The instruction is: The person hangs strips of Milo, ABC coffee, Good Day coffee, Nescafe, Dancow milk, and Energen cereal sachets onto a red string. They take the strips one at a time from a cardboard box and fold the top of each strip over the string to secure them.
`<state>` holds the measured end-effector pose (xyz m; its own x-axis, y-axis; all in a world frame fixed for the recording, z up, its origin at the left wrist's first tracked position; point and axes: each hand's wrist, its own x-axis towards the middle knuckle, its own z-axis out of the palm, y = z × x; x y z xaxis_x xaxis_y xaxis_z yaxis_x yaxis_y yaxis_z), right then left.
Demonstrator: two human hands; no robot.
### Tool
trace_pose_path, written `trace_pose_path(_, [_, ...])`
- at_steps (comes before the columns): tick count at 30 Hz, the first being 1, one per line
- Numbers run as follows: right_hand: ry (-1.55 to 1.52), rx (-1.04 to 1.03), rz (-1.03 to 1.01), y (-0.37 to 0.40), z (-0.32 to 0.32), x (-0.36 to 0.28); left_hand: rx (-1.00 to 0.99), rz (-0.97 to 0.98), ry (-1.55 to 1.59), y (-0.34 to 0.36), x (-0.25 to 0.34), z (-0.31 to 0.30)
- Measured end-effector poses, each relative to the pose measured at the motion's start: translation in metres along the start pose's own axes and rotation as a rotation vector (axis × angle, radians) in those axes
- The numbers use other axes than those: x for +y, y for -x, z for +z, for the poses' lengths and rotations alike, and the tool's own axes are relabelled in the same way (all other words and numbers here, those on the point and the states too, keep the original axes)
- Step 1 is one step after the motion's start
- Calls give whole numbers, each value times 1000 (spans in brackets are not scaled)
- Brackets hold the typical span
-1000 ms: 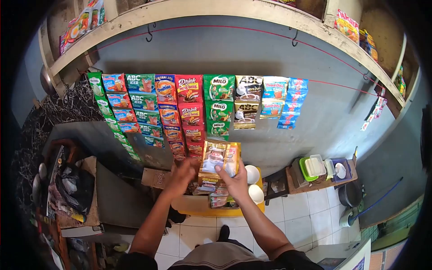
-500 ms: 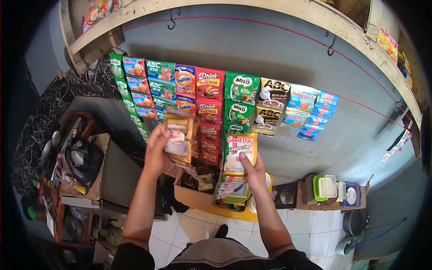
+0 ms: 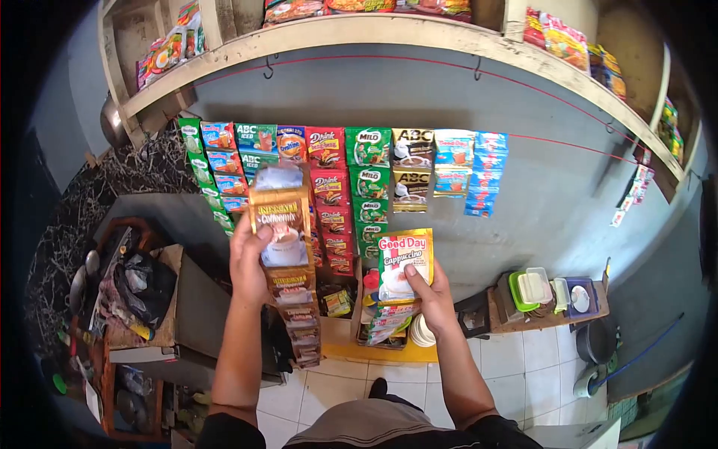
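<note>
My left hand point(image 3: 248, 258) grips a strip of brown coffee mix sachets point(image 3: 288, 280) near its top. The strip hangs down unfolded, its upper sachet facing me. In my right hand point(image 3: 430, 293) is a strip of Good Day Cappuccino sachets point(image 3: 404, 258), thumb on the front of the top one, the rest dangling below. Behind both hands, rows of drink sachets hang along the wall: red Drink Beng-Beng sachets point(image 3: 329, 187), green Milo sachets point(image 3: 372, 183), ABC coffee sachets point(image 3: 412, 150) and blue-white Good Day sachets point(image 3: 454, 150). The coffee mix strip partly covers the ABC Iced and Ovaltine strips.
A red cord point(image 3: 419, 62) with metal hooks point(image 3: 477, 69) runs under a wooden shelf point(image 3: 359, 28) holding noodle packs. Below stands a yellow table point(image 3: 351, 349) with boxes. Plastic containers point(image 3: 535, 288) sit on a bench at right. A cluttered cabinet point(image 3: 142, 340) is at left.
The coffee mix strip, bunched up before, now hangs at full length from my left hand. My right hand keeps the Cappuccino strip. The view has tilted up, showing more of the shelf.
</note>
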<state>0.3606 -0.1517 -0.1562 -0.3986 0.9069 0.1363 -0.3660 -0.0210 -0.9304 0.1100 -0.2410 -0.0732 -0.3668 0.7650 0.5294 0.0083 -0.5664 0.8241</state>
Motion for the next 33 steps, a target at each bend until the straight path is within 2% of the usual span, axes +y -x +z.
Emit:
trace_pose_path(3, [-13, 73, 21, 28, 1, -14, 31, -77, 162, 23, -7, 9])
trace_pose_path(6, [-13, 91, -34, 46, -7, -11, -24, -151, 286, 44, -9, 13])
trace_pose_path(11, [1, 158, -11, 73, -20, -28, -85, -169, 308, 58, -9, 32])
trace_pose_path(17, [-30, 179, -109, 80, -62, -57, -180, -172, 350, 48, -10, 82])
trace_pose_path(25, [-51, 154, -245, 44, -148, -133, -355, -118, 395, -11, -40, 202])
trace_pose_path(28, [-14, 159, -259, 26, -191, -160, -339, -42, 444, -44, -57, 253])
trace_pose_path(30, [-9, 140, -272, 14, -218, -174, -360, -73, 433, -69, -68, 280])
trace_pose_path(33, [40, 51, -313, -4, -253, -189, -327, -10, 528, -104, -76, 325])
